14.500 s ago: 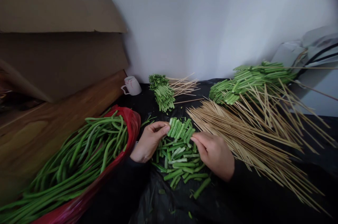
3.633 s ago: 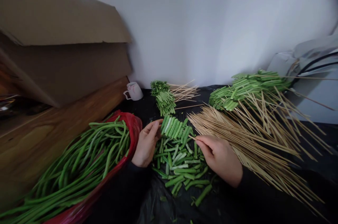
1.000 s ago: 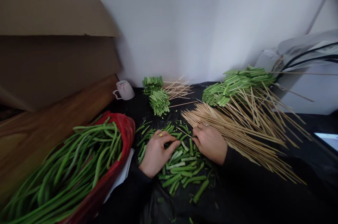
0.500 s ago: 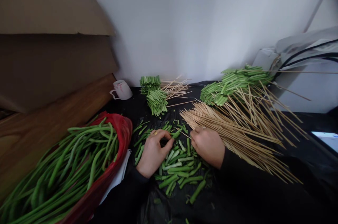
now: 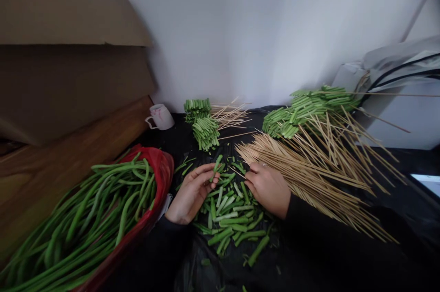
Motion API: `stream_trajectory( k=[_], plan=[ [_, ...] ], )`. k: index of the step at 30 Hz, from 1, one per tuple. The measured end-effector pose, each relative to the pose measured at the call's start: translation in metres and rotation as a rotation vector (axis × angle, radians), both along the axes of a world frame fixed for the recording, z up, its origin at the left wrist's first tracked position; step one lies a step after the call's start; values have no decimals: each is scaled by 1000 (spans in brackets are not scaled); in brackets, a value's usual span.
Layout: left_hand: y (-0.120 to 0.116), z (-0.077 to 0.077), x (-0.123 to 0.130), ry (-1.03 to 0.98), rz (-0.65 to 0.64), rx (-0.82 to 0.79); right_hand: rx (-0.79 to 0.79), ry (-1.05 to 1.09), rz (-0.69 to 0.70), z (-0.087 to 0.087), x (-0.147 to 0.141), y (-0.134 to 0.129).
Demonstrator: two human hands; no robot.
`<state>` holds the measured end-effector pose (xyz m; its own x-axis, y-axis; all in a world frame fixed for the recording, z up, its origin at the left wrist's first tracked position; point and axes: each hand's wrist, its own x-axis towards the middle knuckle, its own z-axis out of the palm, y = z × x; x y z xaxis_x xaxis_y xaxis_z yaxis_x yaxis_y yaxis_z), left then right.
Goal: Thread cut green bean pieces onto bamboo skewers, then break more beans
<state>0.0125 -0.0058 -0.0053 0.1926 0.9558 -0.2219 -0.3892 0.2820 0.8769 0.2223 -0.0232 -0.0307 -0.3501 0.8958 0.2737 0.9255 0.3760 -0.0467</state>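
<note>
Holding a bean bit (image 5: 216,168), the left hand (image 5: 190,195) is near the right hand (image 5: 270,189), which pinches a stick (image 5: 237,173). Lining them up needs care.

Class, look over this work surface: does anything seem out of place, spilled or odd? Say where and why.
A few stray bean bits lie on the black sheet near the front, apart from the cut beans. One skewer lies alone below the small bundle's sticks. Nothing looks damaged.
</note>
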Motion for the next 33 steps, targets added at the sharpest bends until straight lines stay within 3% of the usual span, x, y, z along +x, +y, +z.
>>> stream_trajectory(
  k=[5,11,16,21,25,29,31,33],
  plan=[
    [1,-3,-3,-13,7,13,57,-13,34,0,-2,4],
    [1,-5,-6,-9,-10,29,12,137,-66,0,-1,9],
    [3,-3,-8,-67,6,11,-59,639,5,9,3,13],
    [5,-3,-8,-145,29,-33,-402,1175,106,32,4,6],
    [5,-1,-8,-171,10,-37,-541,1386,165,56,7,-7],
    [4,0,-9,-178,-34,-46,-519,1380,235,74,12,-20],
    [4,0,-9,-181,-42,-45,-466,1249,265,77,13,-24],
    [4,0,-9,-187,-40,-41,-308,1061,262,75,13,-26]
  ],
)
